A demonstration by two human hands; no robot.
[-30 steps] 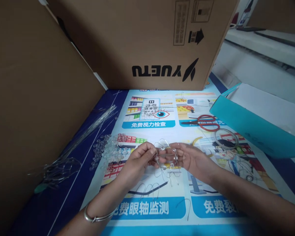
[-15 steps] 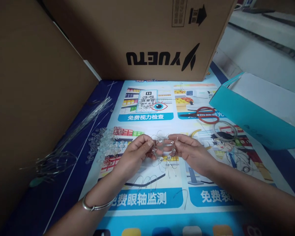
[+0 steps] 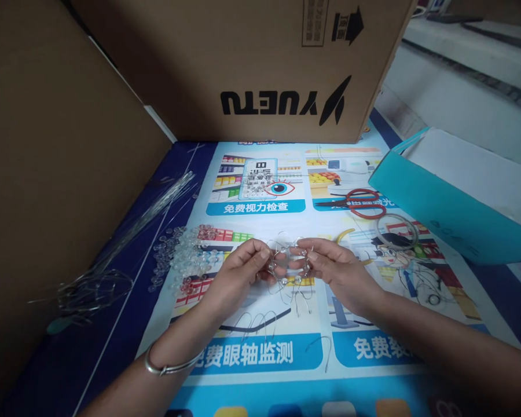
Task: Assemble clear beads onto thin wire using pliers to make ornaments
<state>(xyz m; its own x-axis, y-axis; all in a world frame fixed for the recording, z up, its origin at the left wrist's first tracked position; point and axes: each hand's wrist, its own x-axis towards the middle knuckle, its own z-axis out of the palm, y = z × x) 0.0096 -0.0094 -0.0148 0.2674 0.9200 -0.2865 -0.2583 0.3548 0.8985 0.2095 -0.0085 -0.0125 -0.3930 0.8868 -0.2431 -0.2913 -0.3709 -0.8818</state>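
Note:
Between my two hands is a ring of thin wire with clear beads [image 3: 298, 280] strung around it, loose wire ends curling outward. My left hand [image 3: 249, 263] pinches its left side between thumb and fingers. On the opposite side, my right hand [image 3: 333, 263] grips the ring the same way. Both hands are raised a little above the printed mat. Left of my left hand lies a spread pile of clear beads [image 3: 184, 252]. Below the ring, several short bent wires [image 3: 256, 324] rest on the mat, with one more curved wire [image 3: 325, 347] to their right.
Red-handled scissors [image 3: 360, 204] and a roll of wire [image 3: 397, 231] lie at the right, near a teal box [image 3: 451, 202]. A bundle of wires [image 3: 147, 214] and a wire frame [image 3: 91, 292] lie at the left. A large cardboard box [image 3: 264, 58] stands behind.
Both hands keep their hold on the beaded ring and have barely moved. The whole view has shifted very slightly.

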